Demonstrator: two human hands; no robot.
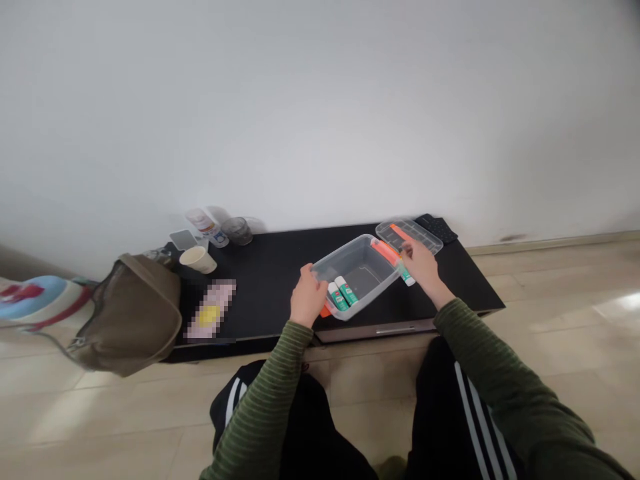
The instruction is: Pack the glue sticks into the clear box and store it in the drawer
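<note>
A clear plastic box with orange clips sits tilted at an angle over the black table. My left hand is closed around its left end, thumb over the rim. Two green-and-white glue sticks lie side by side inside, near that hand. My right hand is at the box's right end, fingers pinched beside an orange clip. Another glue stick sticks out below these fingers, outside the box wall; the fingers partly hide it. Behind the right hand lies a clear lid with an orange clip.
The low black table stands against a white wall. On its left are a paper cup, a glass, a white bottle and a blurred-out pink item. A brown bag overhangs the left end. A dark patterned item lies back right.
</note>
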